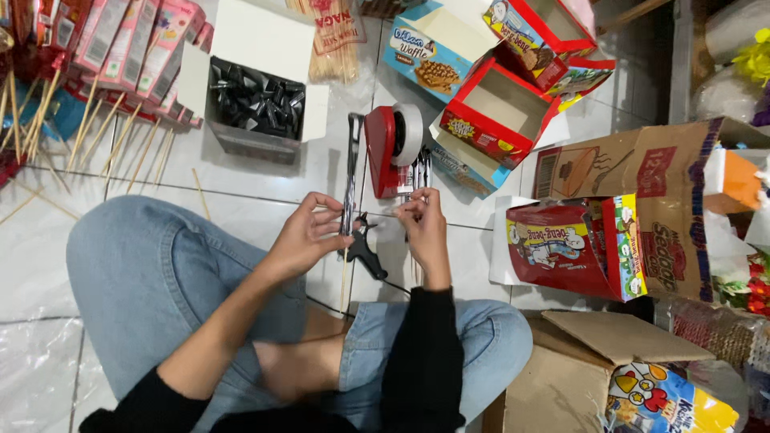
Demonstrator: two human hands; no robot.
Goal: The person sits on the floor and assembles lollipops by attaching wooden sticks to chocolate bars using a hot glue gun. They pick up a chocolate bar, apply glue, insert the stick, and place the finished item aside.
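Left hand (301, 232) pinches a thin snack stick (350, 172), likely light and brittle (best held mid-length); right hand (423, 224) pinches tape at three o'clock.

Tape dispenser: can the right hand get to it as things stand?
Probably yes. The red tape dispenser stands on the tiled floor just beyond the right hand, nothing between them. That hand already pinches thin sticks, so it is not free.

seated cross-legged on the white tiled floor (265, 180), the left hand (303, 235) pinches a long dark wrapped stick (350, 172) upright, while the right hand (423, 227) pulls tape at the red tape dispenser (391, 150); a black glue gun (365, 250) lies between them.
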